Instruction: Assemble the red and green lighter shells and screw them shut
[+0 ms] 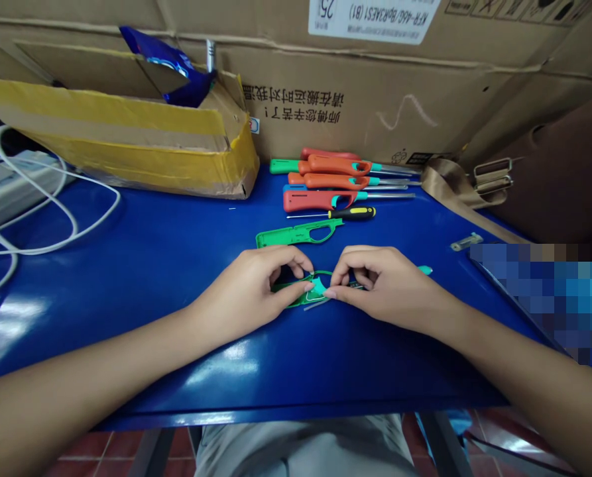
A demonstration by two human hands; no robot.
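Observation:
Both hands rest on the blue table [151,265] and pinch the same green lighter body [309,291], which lies flat between them. My left hand [256,285] grips its left part with thumb and fingers curled. My right hand [382,281] is closed on its right part, where a teal tip [425,269] pokes out. A thin metal rod [315,305] shows under the piece. Just beyond lies a separate green lighter shell half [296,233].
Several orange and red long-nosed lighters [335,180] lie in a pile at the back, with a black-and-yellow screwdriver [350,213] before them. A taped cardboard box [126,142] stands back left, white cables [37,218] far left, a strap with buckle [474,180] right.

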